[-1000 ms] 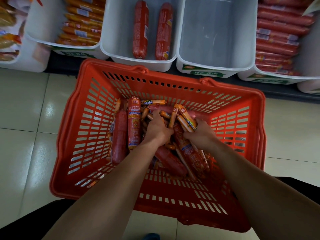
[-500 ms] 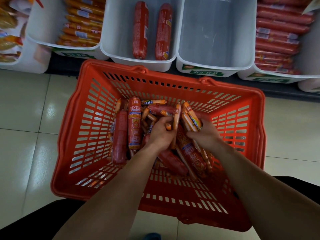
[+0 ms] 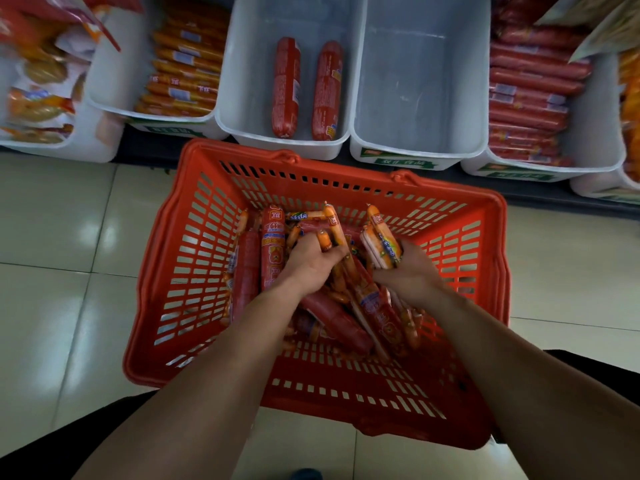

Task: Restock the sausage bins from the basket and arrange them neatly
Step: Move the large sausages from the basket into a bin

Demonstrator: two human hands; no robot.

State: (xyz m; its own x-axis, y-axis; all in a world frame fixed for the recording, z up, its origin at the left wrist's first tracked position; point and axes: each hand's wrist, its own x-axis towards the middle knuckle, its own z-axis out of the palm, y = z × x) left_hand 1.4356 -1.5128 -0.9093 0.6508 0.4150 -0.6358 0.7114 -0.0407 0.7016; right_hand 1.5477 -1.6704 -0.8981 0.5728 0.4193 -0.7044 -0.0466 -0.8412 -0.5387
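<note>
Moved: thin sausages (image 3: 334, 226) lifted off the basket (image 3: 166, 271) pile.
Left hand (image 3: 306, 263): curled round several.
Right hand (image 3: 414, 273): grips a bundle (image 3: 381, 245).
Handling: likely light, slick, bendy; grasp mid-length.

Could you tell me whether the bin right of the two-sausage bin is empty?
Empty: the bin shows only its bare floor and walls.

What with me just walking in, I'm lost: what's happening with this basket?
A person reaches with both hands into the red basket on the tiled floor, which holds a heap of sausages. The left hand grips a couple of thin orange sausages; the right hand holds a bundle of thin sausages. Both loads are over the basket, not yet at the bins. The white bin behind it holds two thick red sausages.
</note>
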